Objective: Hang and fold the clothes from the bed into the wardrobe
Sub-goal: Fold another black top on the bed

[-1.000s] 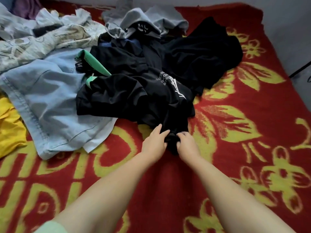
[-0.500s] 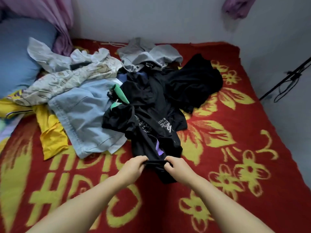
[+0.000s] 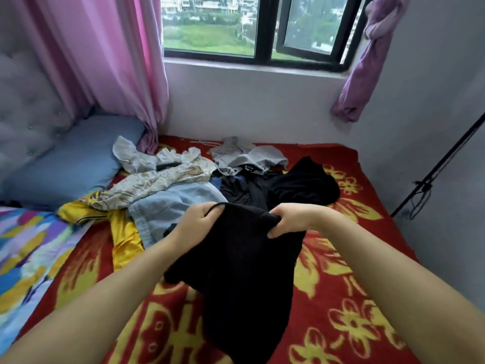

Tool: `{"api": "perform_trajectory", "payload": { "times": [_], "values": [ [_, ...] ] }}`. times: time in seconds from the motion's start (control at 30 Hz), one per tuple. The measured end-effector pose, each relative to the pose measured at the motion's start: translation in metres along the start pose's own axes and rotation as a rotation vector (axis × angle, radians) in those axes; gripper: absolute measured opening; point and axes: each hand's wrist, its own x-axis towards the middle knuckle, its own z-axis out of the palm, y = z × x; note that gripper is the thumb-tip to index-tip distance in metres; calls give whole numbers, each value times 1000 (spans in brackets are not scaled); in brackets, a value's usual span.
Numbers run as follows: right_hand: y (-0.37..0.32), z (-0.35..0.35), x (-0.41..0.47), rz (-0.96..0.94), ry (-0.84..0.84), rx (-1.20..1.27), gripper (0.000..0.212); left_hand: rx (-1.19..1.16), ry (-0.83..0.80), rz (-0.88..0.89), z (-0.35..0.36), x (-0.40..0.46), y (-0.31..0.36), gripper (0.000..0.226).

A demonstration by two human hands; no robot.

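Single head-worn view, forward and down over the bed [image 3: 341, 298], near both hands.

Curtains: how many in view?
2. A pink curtain hangs left of the window, its hem reaching the bed by the blue pillow. A purple curtain is knotted up at the window's right. None else visible; more may lie outside the frame.

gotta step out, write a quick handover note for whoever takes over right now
Left hand and right hand each grip the top edge of a black garment, lifted clear of the bed; it hangs unfolded.
Still piled on the bed: light denim piece, yellow garment, patterned cream top, grey hoodie, more black clothes.
Done: nothing folded or hung that shows. Wardrobe not in view.
Left: fold or hang this one, then the pile.
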Motion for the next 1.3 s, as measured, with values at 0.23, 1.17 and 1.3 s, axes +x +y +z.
{"api": "perform_trajectory", "payload": {
  "times": [0.23,1.17,1.3],
  "values": [
    [-38,-11,-13,-161,458,393,12,24,124,-29,-60,2,11,26],
    [-101,-129,-81,-261,1259,371,17,173,280,-9,-76,46,62,24],
    [-76,-124,-68,-100,1112,347,19,21,299,-1,-78,47,64,47]
  ]
}}
